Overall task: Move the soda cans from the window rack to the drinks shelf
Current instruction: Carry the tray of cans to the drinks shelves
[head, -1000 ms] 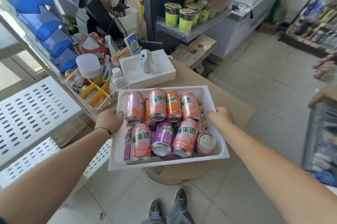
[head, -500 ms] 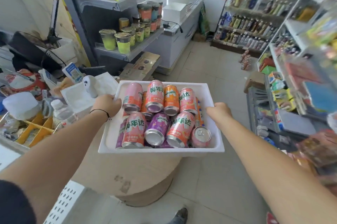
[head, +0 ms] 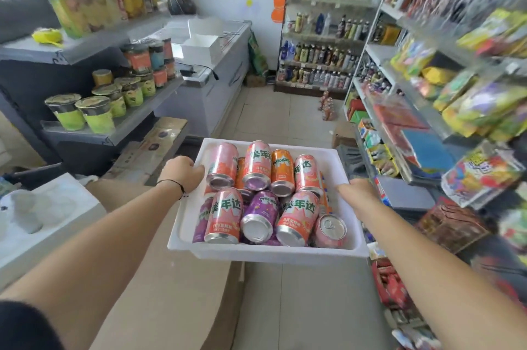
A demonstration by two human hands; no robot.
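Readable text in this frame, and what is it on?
"美年达": pink can, front row of the white tray
"美年达": pink can, back row
"MIRINDA": orange can
"MIRINDA": purple can
Small print on the cans, shelf packets and cups: too blurred to read.

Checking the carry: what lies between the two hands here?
In the head view, the white tray spans the gap between left hand and right hand, filled with soda cans lying piled.

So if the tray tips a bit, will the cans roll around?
Probably. The cans are round, lie on their sides and are piled loosely, so they would likely roll and slide. The white tray has raised walls that should catch most. Both hands, left hand and right hand, grip its sides.
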